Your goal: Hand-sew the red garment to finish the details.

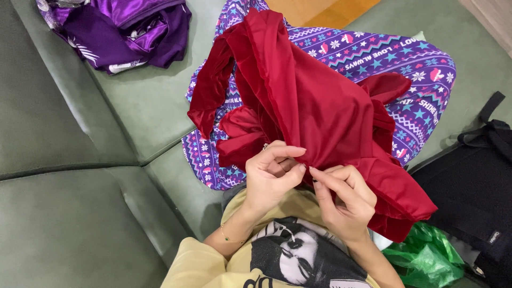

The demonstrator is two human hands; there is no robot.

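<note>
Fingers of the left hand [272, 178] and right hand [341, 200] are closed in a pinch on the near edge of the red satin garment [314, 106]. The garment lies bunched and unfolded over the patterned purple trousers [410, 69] on the lap; straightening is barely begun. A purple satin garment [128, 29] lies far left on the green sofa [80, 213].

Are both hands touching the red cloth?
Touching. The head view shows the left hand and the right hand both pinching the edge of the red cloth between their fingertips, no gap.
</note>
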